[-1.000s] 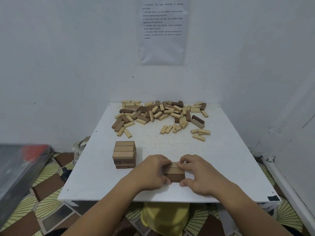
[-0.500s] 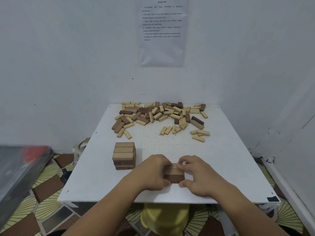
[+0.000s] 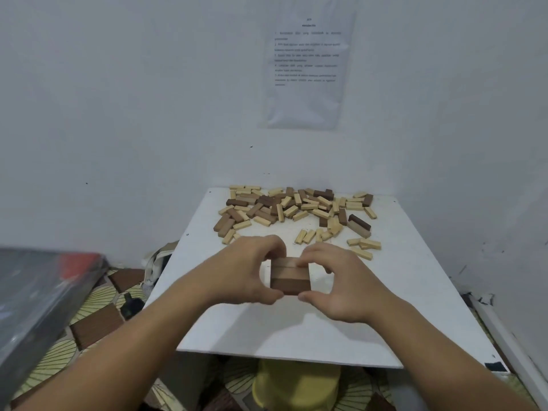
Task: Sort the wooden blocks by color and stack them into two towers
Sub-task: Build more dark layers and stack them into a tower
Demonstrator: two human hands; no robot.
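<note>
White table point(image 3: 415, 310) under a three-tone brown slab point(image 3: 289, 277), left hand point(image 3: 243, 274) and right hand point(image 3: 341, 286) fingers clamped on it.

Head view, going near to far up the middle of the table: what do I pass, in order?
table near edge → brown blocks gripped between left hand and right hand → pile of loose blocks → printed sheet on the wall
</note>
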